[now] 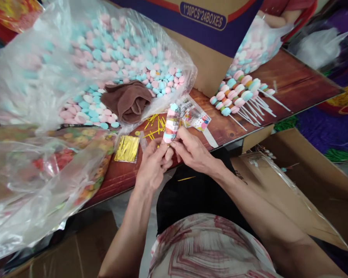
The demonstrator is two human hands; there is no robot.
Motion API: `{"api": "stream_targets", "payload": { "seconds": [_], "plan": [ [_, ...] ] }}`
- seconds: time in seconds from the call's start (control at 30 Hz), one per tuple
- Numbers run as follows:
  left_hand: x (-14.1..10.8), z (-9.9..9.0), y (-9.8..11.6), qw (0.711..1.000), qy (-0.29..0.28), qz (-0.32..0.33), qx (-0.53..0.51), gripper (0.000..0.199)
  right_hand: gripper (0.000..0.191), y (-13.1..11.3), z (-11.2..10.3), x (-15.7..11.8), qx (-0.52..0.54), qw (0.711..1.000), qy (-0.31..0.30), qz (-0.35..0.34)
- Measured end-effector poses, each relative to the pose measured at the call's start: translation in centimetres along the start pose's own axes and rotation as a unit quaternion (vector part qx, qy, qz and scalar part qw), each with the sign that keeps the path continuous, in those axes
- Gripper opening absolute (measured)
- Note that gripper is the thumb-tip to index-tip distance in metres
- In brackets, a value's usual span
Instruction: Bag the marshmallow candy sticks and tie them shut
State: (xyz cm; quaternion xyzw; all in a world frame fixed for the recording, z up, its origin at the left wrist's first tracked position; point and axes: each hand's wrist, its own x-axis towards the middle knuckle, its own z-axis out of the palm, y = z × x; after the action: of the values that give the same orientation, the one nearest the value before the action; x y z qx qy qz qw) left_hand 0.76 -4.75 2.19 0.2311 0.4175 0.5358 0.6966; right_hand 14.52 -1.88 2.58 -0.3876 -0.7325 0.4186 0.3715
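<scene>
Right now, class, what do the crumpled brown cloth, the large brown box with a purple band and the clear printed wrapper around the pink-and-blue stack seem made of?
Crumpled brown cloth: matt, soft fabric, perhaps microfibre, judging by its rounded folds.
Large brown box: probably cardboard, with flat, dull brown faces and printed colour.
Clear printed wrapper: likely thin plastic film, see-through beneath dark print.

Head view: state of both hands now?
Left hand: closed, holding the wrapped candy stick by its lower end.
Right hand: at that end; grip can't be told.
</scene>
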Motion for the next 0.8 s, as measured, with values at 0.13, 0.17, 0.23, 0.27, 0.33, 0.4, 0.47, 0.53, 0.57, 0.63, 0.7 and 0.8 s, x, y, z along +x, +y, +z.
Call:
{"api": "stream_targets", "payload": {
  "seconds": [0.13, 0.17, 0.23, 0.27, 0.33, 0.4, 0.47, 0.53, 0.57, 0.63, 0.7, 0.8],
  "plan": [
    [-0.1, 0.5, -1.6, 0.981, 0.054, 0.16, 0.09, 0.022, 0.01, -0.2, 0.8, -0.6, -0.063, 0.995, 0.065, 0.029],
    [-0.2, 0.6, -1.8, 0.979, 0.05, 0.167, 0.105, 0.022, 0.008, -0.1, 0.9, -0.7, -0.055, 0.995, 0.07, 0.047],
    [-0.4, 0.6, -2.1, 0.979, 0.046, 0.159, 0.121, 0.02, 0.006, 0.0, 0.7, -0.8, -0.019, 0.994, 0.068, 0.085],
    [-0.4, 0.5, -2.1, 0.981, 0.046, 0.148, 0.118, 0.02, 0.005, 0.2, 0.6, -0.9, 0.006, 0.992, 0.067, 0.103],
    [-0.2, 0.4, -2.0, 0.99, 0.051, 0.104, 0.08, 0.02, 0.008, 0.4, 0.4, -1.2, 0.062, 0.987, 0.067, 0.131],
    [0.1, 0.3, -1.8, 0.998, 0.049, 0.03, 0.004, 0.019, 0.014, 0.6, 0.3, -1.6, 0.105, 0.982, 0.068, 0.139],
    [0.4, 0.5, -1.4, 0.995, 0.039, -0.049, -0.081, 0.017, 0.016, 0.7, 0.2, -2.3, 0.102, 0.985, 0.08, 0.114],
    [0.6, 0.7, -1.0, 0.981, 0.034, -0.11, -0.155, 0.014, 0.018, 0.8, 0.0, -3.0, 0.037, 0.992, 0.11, 0.051],
    [0.7, 0.9, -0.8, 0.973, 0.034, -0.135, -0.185, 0.013, 0.021, 0.9, -0.1, -3.2, -0.009, 0.992, 0.124, 0.012],
    [0.7, 1.3, -0.5, 0.956, 0.037, -0.177, -0.23, 0.011, 0.026, 1.2, -0.5, -3.6, -0.103, 0.983, 0.135, -0.064],
    [0.5, 1.7, -0.4, 0.944, 0.041, -0.207, -0.253, 0.013, 0.025, 1.6, -0.9, -3.7, -0.181, 0.967, 0.134, -0.119],
    [0.1, 2.4, -0.6, 0.937, 0.03, -0.223, -0.266, 0.015, 0.022, 1.7, -1.1, -3.5, -0.26, 0.937, 0.162, -0.168]
  ]
}}
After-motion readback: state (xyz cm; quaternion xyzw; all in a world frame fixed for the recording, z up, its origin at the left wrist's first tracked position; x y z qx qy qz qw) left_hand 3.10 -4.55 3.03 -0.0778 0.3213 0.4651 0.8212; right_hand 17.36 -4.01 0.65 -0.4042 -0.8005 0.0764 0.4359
